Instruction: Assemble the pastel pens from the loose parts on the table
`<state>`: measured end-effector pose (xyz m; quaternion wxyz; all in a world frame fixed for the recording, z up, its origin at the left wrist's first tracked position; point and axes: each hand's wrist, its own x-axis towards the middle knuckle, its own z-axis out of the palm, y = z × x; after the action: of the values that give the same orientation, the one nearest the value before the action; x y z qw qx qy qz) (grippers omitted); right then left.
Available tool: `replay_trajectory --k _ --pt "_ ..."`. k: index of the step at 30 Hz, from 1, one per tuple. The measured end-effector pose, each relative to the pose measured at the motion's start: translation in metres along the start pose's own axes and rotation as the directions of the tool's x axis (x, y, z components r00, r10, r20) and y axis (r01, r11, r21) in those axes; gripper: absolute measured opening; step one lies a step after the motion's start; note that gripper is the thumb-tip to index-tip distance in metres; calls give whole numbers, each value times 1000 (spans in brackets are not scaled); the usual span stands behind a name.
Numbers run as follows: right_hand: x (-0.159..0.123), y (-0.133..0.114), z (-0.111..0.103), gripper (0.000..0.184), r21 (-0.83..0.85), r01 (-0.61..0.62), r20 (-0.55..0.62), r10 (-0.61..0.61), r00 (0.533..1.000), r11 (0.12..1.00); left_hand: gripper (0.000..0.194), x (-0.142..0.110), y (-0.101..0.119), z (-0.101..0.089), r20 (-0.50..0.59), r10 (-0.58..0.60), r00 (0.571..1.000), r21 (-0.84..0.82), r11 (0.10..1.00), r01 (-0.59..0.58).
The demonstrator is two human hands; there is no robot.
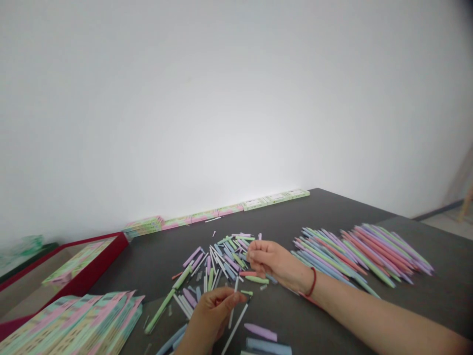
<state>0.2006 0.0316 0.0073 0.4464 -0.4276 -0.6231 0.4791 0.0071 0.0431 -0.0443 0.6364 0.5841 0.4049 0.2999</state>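
Nearest us, our left hand (210, 315) rises from the bottom edge, its fingertips (238, 297) drawn together just beside a thin white plastic rod (232, 308); we cannot tell whether it grips the rod. Our right hand (268, 259), with one red cord bracelet (313, 282) at its wrist, curls over the near edge of a loose pile of pastel pen parts (221, 261), and we cannot tell whether it holds anything. Our two hands are apart, though near each other.

That pile is our landmark: dozens of slim, smooth, matte plastic barrels in lilac, mint green, pale blue and white, crossing at all angles on a dark table top (332, 209). Just toward us from the pile lie one tapered lilac barrel (260, 332) and one thicker pale blue barrel (268, 346).

Left of the pile, overlapping printed cards (70, 320) with pink and green bands spread in a stack too dense to count. Farther left sits one red-rimmed tray (111, 256) holding a printed sheet. Right of the pile, two fanned heaps of long pastel pens (325, 256) (388, 249) lie side by side, tapered tips aligned. Beyond the pile, a row of flat printed packs (221, 212) lines the foot of a white wall (236, 98).
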Motion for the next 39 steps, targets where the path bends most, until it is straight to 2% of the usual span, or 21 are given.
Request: replay_trajectory --k 5,9,13,18,22,31,39 --pt "4 0 16 23 194 8 -8 -7 1000 981 40 -1 3 1 12 7 1000 12 1000 -7" --pt "1 4 20 24 319 7 -32 4 999 948 39 -1 4 3 10 10 1000 18 1000 -11" --pt "1 4 20 23 314 22 -74 2 997 949 42 -2 6 6 27 5 1000 22 1000 -6" --pt "2 5 21 22 281 12 -34 -3 999 960 46 -4 7 5 43 -2 999 28 1000 1" --pt "2 4 19 24 334 3 -78 24 997 942 48 -4 8 6 69 3 998 29 1000 -5" --pt "-1 11 26 21 280 -38 31 30 999 959 50 -4 10 6 69 21 997 34 999 -23" --pt "-3 11 24 21 323 -47 52 31 998 945 50 -4 11 8 77 30 997 27 999 -32"
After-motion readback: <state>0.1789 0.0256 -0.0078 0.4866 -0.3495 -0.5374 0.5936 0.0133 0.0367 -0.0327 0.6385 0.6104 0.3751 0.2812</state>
